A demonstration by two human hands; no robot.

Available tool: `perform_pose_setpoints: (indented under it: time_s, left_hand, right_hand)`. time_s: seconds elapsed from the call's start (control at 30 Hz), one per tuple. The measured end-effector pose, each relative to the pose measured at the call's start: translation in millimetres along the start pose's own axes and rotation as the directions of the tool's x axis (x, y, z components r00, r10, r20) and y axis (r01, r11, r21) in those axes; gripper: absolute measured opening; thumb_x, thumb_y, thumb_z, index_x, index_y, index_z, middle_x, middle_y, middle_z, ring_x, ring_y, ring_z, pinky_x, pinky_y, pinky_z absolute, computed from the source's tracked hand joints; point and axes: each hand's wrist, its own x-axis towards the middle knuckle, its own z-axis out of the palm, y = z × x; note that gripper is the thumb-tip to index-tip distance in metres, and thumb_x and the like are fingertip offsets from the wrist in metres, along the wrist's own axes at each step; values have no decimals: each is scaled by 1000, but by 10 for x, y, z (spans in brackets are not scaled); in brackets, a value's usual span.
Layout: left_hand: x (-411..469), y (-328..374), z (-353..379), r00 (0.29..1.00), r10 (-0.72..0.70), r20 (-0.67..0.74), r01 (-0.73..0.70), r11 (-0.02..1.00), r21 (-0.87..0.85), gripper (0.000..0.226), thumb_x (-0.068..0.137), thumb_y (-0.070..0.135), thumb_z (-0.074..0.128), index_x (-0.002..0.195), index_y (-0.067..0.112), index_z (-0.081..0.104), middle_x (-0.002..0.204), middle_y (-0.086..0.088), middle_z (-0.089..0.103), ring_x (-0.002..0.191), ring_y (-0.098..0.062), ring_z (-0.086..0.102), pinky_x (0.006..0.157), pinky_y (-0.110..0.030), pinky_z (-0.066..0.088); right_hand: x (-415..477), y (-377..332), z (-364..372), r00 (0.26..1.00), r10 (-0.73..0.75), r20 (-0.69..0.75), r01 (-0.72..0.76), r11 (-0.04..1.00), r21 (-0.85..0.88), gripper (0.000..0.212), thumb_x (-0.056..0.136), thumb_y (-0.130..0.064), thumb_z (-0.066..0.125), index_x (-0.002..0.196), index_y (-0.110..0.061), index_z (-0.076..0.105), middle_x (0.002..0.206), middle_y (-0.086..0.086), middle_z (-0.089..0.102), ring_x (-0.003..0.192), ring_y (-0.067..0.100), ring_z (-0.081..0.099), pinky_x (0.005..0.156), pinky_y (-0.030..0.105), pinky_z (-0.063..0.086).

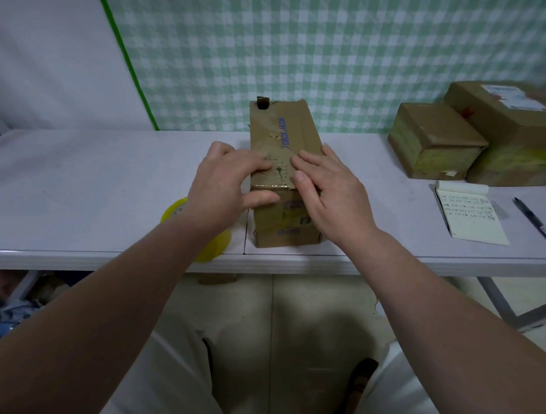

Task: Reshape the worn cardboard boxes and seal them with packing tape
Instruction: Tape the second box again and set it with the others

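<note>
Two hands [226, 180] [331, 187] press one box [283, 129]; two boxes [435, 144] [515, 134] stand apart.

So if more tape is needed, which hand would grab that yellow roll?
Probably the left hand: the yellow tape roll lies just beside its wrist, left of the box. The right hand rests on the box's other side.

One cam only: head-worn, wide-angle. Faces fwd & down over the counter [81, 175] toward the checked backdrop [332, 54] at 12 o'clock, which takes the top third. Close range: left hand [226, 180] & right hand [334, 190] reach in from 7 and 5 o'clock, meeting approx. frame centre. Counter's near edge crosses mid-frame; legs [173, 373] and floor [308, 301] fill 6 o'clock.
</note>
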Motion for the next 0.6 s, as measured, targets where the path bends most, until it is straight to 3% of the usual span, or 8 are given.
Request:
perform_pose_setpoints:
  time_s: [0.1,0.2,0.3,0.37,0.5,0.6]
  left_hand:
    - [-53,-27,-29,999,-14,38,16,999,-48,56,72,40,76,121,15,65,127,2,61,104,-24,43,89,-25,32]
    - [-81,-43,-85,993,-29,112,36,997,-65,57,76,30,76,129,21,59,137,5,51,117,-23,38,99,-24,28]
    - [-114,-48,-141,988,-40,148,41,999,1,60,80,32,72,136,26,51,147,7,38,131,-29,29,107,-35,26]
    - [-122,-19,-159,983,-70,168,72,997,-6,70,80,32,73,142,25,42,146,4,42,133,-26,29,111,-37,28]
    - [-81,14,-164,977,-118,180,135,988,-80,101,76,26,78,152,19,11,142,4,49,131,-13,31,95,2,14]
    - [-72,-10,-171,976,-124,179,143,985,-97,101,74,24,80,151,17,15,141,4,50,132,-12,32,93,5,12]
  right_hand:
    - [3,-10,-18,1000,0,25,0,1000,-1,39,100,-36,43,134,-23,55,144,-5,48,145,16,22,105,16,17]
    - [-9,-6,-47,998,-13,55,14,1000,-7,40,100,-37,42,136,-24,53,146,-6,46,145,16,21,107,20,19]
    - [21,-59,-91,996,-50,78,59,992,-109,46,99,-45,35,135,-22,54,143,-3,49,145,24,23,115,41,23]
    - [49,-165,-81,985,-156,78,170,961,-217,55,95,-48,31,127,-16,61,132,0,60,141,31,32,112,51,24]
    - [81,-385,61,953,-272,130,302,873,-384,53,91,-47,38,123,-11,63,123,3,66,131,32,47,111,54,25]
    - [109,-414,134,950,-259,172,309,853,-421,55,91,-46,38,129,-11,58,129,4,62,131,32,47,113,54,21]
